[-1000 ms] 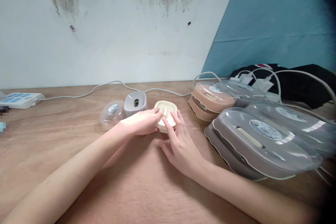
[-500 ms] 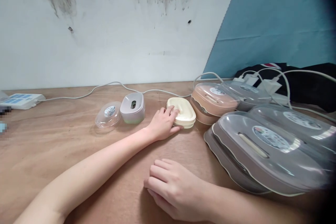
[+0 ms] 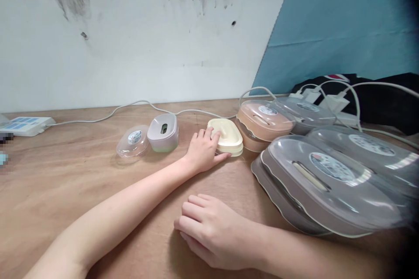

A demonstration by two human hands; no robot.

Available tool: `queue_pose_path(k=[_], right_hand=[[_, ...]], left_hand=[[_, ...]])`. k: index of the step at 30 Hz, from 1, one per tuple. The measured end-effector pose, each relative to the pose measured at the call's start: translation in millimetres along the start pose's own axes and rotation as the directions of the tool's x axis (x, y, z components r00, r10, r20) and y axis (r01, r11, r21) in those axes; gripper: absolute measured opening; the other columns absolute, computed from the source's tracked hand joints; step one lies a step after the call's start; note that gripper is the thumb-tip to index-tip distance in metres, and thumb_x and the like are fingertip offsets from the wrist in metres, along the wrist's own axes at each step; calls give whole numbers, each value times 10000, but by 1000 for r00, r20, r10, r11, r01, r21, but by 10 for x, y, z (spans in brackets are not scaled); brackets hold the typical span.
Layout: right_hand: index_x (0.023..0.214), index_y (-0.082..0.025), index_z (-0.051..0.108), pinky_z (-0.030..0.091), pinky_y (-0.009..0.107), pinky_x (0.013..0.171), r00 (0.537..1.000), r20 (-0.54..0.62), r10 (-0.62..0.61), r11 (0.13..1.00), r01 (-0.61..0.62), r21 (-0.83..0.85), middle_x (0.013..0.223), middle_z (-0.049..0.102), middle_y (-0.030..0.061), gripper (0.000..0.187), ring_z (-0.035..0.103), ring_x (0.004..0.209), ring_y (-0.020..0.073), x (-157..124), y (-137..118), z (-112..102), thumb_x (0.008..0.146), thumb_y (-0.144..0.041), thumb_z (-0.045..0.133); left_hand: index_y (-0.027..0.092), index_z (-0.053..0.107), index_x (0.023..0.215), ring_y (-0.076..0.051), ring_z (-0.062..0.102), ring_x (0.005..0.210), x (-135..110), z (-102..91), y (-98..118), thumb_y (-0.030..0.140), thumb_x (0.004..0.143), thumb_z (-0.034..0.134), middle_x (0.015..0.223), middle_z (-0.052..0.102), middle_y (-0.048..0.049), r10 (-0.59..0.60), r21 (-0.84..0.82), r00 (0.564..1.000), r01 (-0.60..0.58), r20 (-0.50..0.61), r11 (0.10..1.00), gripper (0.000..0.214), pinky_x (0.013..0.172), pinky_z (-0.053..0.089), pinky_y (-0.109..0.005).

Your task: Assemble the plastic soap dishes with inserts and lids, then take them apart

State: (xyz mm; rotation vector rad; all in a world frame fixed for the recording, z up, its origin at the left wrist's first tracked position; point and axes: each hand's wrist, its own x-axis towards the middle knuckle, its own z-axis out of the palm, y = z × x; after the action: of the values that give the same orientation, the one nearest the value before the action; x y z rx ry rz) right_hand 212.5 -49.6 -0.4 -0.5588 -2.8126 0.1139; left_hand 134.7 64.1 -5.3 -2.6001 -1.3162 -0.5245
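Note:
My left hand (image 3: 204,150) reaches across the wooden table to a small cream-coloured plastic box with a lid (image 3: 231,133). Its fingertips rest on the lid's left edge, and the thumb lies along the front side, so the hand closes loosely around that corner. My right hand (image 3: 209,231) rests on the table nearer to me, fingers curled in a loose fist. Nothing shows in it, though its underside is hidden. Left of the cream box stand a lilac tissue box with a slot (image 3: 163,133) and a clear lid-like piece with a round label (image 3: 132,141).
A peach box (image 3: 265,117) stands right of the cream one. Large grey slotted boxes with clear covers (image 3: 330,187) fill the right side. A white cable (image 3: 193,110) runs along the wall from a power strip (image 3: 28,126); plugs (image 3: 334,103) stand at back right.
The view has shifted slightly. My left thumb has spread further from its fingers along the cream box's front. My right hand keeps its curled pose.

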Motion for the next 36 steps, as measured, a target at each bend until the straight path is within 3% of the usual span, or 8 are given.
queue_pose_path(k=[11,16,20,22,24,27,30,36], right_hand=[[772,-175,522,328,262,607,1000,10,5,1000,-6,18,732,543,16,165,421,665,135,7,-5,-15,875,-194,394],[779,-176,525,328,268,606,1000,11,2,1000,-2,12,739,547,16,160,423,667,137,7,2,-9,872,-199,397],[778,-177,523,320,272,599,1000,19,18,999,-18,30,735,550,15,155,421,653,135,2,-13,-20,870,-192,399],[794,-175,534,319,273,595,999,30,30,998,-32,47,719,548,14,148,429,648,136,3,-22,-33,866,-180,405],[818,-175,546,322,280,600,999,37,31,998,-33,47,725,549,17,141,434,650,141,7,-26,-44,861,-182,412],[810,-184,532,325,284,610,999,37,38,998,-39,40,776,553,20,140,430,673,146,8,-23,-42,865,-222,409],[778,-190,506,331,271,618,998,49,49,997,-52,59,779,540,9,144,418,681,138,-3,-18,-24,867,-238,403],[822,-190,525,345,276,615,999,17,41,998,-41,45,778,536,9,141,420,673,141,-4,-7,-18,866,-248,404]], left_hand=[[189,633,984,-241,510,951,-7,-44,3,394,840,543,1067,611,-56,59,6,998,-58,-32,998,266,766,403,-346],[185,606,1049,-248,516,985,-27,-20,-13,489,796,570,1152,571,-83,18,-39,997,-21,-82,999,397,800,422,-354],[135,486,1222,-273,403,1188,64,-257,53,566,756,559,1313,443,-147,77,-141,979,-105,-189,985,638,947,371,-396],[158,414,1296,-254,321,1277,187,-475,156,525,733,599,1381,369,-134,321,-203,928,-357,-189,912,697,1003,333,-399],[175,265,1398,-238,233,1342,350,-691,311,364,714,650,1459,238,-105,622,-206,780,-621,-67,757,807,1026,310,-374],[150,137,1441,-273,186,1362,596,-909,584,93,638,640,1477,204,-90,726,-127,666,-715,175,687,949,1051,258,-373],[160,186,1434,-277,354,1267,745,-973,792,36,613,603,1387,363,-80,766,-87,563,-785,310,613,930,951,370,-353],[-4,269,1377,-350,391,1165,682,-871,745,299,546,730,1219,424,-217,746,-106,622,-747,237,656,997,922,376,-399]])
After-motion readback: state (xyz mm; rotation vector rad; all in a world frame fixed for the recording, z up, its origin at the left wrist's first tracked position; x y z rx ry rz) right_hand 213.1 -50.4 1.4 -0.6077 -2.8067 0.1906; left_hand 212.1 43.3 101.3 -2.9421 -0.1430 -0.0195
